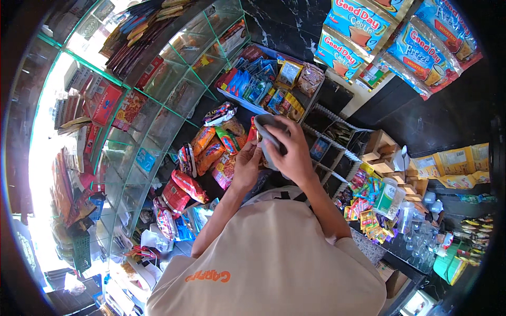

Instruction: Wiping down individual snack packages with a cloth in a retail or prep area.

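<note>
Curling over a grey item [270, 154], the right hand [293, 152] holds it; the left hand [247, 166] has narrowed fingers at its left edge, grip unclear. Its long axis points away from the torso, toward a blue-rimmed tray [242, 101].

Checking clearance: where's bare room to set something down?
In the white-edged rack, the dark compartment right of the blue packet looks bare. Black marbled surface between blue tray and hanging drink sachets is bare, but may be a wall. Crowded: the tray, and snack packets left of the left hand.
</note>
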The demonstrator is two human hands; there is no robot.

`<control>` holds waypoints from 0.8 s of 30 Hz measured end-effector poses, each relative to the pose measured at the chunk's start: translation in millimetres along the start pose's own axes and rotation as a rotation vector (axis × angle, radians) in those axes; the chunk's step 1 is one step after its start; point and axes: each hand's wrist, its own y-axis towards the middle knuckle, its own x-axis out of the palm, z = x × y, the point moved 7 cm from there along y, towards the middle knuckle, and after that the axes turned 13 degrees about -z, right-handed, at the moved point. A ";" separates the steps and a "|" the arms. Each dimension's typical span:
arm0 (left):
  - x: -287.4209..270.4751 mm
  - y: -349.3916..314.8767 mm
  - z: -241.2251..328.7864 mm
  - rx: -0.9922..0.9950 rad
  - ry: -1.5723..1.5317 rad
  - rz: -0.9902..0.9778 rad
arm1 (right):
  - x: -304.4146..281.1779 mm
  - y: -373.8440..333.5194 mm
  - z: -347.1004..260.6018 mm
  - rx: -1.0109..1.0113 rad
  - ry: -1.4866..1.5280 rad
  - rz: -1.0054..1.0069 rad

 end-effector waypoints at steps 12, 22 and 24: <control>-21.3 6.2 8.1 0.074 -0.082 0.148 | 43.5 -39.3 9.1 0.015 -0.075 -0.321; -17.9 -6.5 19.2 0.059 0.109 0.202 | 45.1 -88.8 83.4 0.330 0.670 -0.386; -32.5 -3.6 16.9 0.019 0.105 0.149 | 55.0 -108.8 107.1 0.730 1.335 -0.139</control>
